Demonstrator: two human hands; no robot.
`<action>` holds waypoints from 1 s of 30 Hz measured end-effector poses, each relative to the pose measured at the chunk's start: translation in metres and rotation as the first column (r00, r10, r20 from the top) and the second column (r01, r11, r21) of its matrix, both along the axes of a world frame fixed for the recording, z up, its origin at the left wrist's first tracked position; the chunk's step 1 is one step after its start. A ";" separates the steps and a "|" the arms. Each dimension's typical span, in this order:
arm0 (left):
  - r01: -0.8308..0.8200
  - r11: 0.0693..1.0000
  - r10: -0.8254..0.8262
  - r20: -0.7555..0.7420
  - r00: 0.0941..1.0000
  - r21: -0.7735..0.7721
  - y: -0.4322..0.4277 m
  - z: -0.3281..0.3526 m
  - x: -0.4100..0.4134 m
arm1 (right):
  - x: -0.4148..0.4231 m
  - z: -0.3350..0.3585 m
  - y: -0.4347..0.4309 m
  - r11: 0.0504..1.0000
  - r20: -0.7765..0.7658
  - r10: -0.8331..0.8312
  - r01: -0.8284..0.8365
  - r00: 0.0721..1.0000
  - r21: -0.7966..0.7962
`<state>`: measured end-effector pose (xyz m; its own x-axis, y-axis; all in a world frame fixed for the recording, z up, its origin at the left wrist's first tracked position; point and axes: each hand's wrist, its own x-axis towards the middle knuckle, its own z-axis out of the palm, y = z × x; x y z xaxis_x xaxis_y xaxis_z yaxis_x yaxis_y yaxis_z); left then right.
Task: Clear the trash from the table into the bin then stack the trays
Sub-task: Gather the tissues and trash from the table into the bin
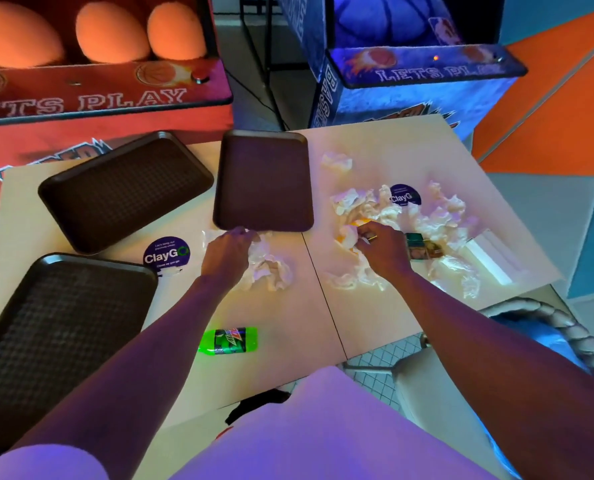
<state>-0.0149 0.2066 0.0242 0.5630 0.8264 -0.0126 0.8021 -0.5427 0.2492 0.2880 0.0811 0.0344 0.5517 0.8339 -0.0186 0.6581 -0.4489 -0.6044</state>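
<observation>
1. My left hand (228, 252) curls its fingers onto a crumpled napkin (271, 271) just beside the middle tray (264, 181). My right hand (382, 249) pinches a yellow-and-white wad (349, 233) at the edge of the napkin pile (437, 216).
2. Step in hand, as I judge it: gathering trash. No trays are stacked yet.
3. The next move calls for lifting both handfuls and carrying them right to what I take for the bin (538, 310), off the table (323, 323) at its near right corner.
4. Still to clear: green bottle (229, 340), small carton (422, 247), white box (493, 258).
5. The far-left tray (125, 188) and near-left tray (56, 334) lie apart from the middle one. Paper at the middle tray's near edge may hinder stacking.
</observation>
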 end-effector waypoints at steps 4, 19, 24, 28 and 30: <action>0.036 0.999 -0.035 -0.013 0.999 0.025 -0.027 0.013 0.045 | 0.042 0.004 -0.039 0.997 -0.040 -0.064 0.065 0.997 0.043; 0.280 0.959 -0.277 -0.050 0.959 0.046 -0.163 0.040 0.238 | 0.188 0.021 -0.211 0.942 -0.133 -0.304 0.319 0.943 0.106; 0.317 0.948 -0.317 -0.054 0.947 -0.013 -0.180 0.038 0.265 | 0.207 0.023 -0.246 0.919 -0.128 -0.369 0.382 0.921 0.102; 0.399 0.915 -0.401 -0.016 0.916 -0.060 -0.178 0.038 0.290 | 0.221 0.027 -0.278 0.868 -0.122 -0.476 0.488 0.871 0.093; 0.435 0.898 -0.436 -0.009 0.900 -0.069 -0.175 0.040 0.306 | 0.225 0.033 -0.293 0.825 -0.110 -0.545 0.555 0.831 0.104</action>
